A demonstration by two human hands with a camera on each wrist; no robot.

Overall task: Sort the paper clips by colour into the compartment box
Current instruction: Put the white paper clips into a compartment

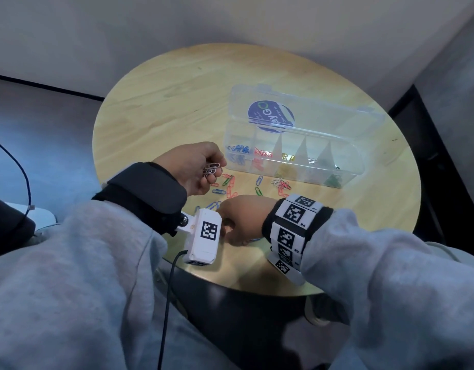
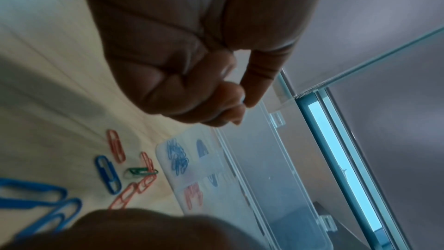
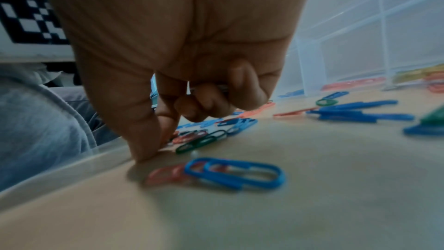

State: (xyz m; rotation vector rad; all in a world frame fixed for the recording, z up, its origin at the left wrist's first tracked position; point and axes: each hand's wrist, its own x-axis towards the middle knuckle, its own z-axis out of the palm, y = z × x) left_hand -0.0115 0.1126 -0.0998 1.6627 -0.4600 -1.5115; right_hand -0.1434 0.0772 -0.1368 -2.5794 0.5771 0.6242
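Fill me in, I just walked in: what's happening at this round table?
A person is sorting coloured paper clips into a clear compartment box. The left hand pinches a few white clips, raised above the table. The right hand is down among the loose clips, fingers curled. Blue, red, yellow and green clips already sit in separate compartments.

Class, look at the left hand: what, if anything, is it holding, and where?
The left hand holds a few white paper clips, pinched at their lower ends between curled fingers and thumb.

We seem to be in an office corner: a small round wooden table (image 1: 177,97) against plain grey walls (image 1: 124,28), a glass partition (image 2: 360,75) alongside.
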